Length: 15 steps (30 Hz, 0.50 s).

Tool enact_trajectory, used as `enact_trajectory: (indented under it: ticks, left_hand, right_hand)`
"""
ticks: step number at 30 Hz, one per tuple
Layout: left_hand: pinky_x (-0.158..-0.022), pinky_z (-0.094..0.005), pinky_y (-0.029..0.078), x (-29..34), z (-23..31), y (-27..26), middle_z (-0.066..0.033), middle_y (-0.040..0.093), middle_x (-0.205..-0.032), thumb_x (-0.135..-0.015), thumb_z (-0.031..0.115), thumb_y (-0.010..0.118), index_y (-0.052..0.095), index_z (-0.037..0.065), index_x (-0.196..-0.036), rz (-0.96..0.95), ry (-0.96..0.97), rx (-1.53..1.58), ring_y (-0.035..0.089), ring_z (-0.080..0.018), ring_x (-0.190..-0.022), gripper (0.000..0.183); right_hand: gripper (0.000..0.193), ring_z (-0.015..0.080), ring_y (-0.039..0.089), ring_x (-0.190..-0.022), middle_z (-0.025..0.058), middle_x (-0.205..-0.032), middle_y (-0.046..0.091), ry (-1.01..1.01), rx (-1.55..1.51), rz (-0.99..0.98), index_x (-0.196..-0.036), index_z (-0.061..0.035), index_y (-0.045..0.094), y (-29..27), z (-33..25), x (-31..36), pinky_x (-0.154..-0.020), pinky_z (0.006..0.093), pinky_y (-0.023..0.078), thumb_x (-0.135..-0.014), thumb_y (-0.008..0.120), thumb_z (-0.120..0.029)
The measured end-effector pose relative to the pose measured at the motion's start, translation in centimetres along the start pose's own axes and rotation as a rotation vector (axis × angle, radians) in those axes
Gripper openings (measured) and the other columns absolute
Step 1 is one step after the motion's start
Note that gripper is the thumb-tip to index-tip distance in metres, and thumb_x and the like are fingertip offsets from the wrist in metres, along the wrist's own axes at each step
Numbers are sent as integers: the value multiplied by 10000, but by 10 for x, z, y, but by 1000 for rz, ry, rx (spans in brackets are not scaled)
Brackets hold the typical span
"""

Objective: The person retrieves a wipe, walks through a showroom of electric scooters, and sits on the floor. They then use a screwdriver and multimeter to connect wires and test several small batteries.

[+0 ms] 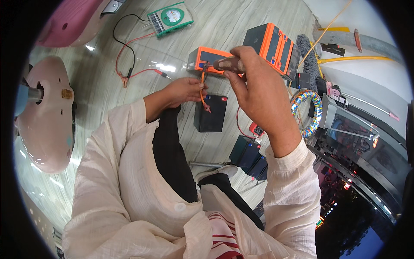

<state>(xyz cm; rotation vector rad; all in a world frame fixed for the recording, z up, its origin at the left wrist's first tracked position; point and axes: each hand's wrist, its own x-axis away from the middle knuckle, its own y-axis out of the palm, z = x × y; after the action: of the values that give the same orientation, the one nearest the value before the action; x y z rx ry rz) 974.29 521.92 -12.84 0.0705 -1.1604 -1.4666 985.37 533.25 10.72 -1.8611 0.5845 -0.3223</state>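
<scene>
My left hand [186,91] pinches a short orange wire [202,91] that has a copper-coloured lug at its lower end. The wire's upper end reaches the blue-marked terminal of an orange-and-black battery [213,55] lying on the floor. Closed round a tool with a thick brown handle [230,64], my right hand [263,88] points its narrow dark tip at that same terminal. Whether the tip touches is too small to tell, and so is the exact kind of tool. Just below the wire's lug is a black battery [210,118] with red and blue terminals.
More orange-and-black batteries [276,47] stand at the far right, and dark ones [246,153] nearer me. A green meter [170,19] with red and black clip leads lies far left. Scooter parts [45,114] border the left; a colourful ring [307,113] lies right.
</scene>
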Motion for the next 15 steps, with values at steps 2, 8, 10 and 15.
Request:
enact_trajectory:
  ticks: [2,8,10,15]
  left_hand:
    - [-921,-320,513,-1,1,-2,-44,655,-1027,-1001,286,578,610,54,-1146,-3,0,-2,641,-153,-988,276]
    - [-935,-315,501,0,-1,-6,-75,642,-1097,-1012,316,553,582,16,-1228,-17,-12,-52,618,-158,-1037,370]
    - [-938,-323,509,-1,2,-2,-55,649,-1053,-1009,294,559,599,36,-1180,18,-19,-63,632,-155,-1014,312]
    - [-939,-326,511,-3,1,-2,-54,651,-1045,-1010,280,557,603,32,-1181,18,-16,-68,635,-159,-1013,304]
  right_hand:
    - [320,294,676,-638,93,-707,681,41,15,41,-883,-44,536,-1,-2,-1,-519,378,505,-843,735,-292]
    - [332,330,676,-687,151,-770,678,75,30,-45,-937,-28,515,6,-5,-12,-565,398,518,-856,721,-276]
    - [335,327,677,-698,153,-776,681,43,-60,-9,-938,-27,503,10,3,-10,-570,396,517,-859,721,-269]
    - [306,323,687,-741,143,-801,692,142,-187,113,-932,-30,480,17,3,1,-599,390,528,-871,717,-214]
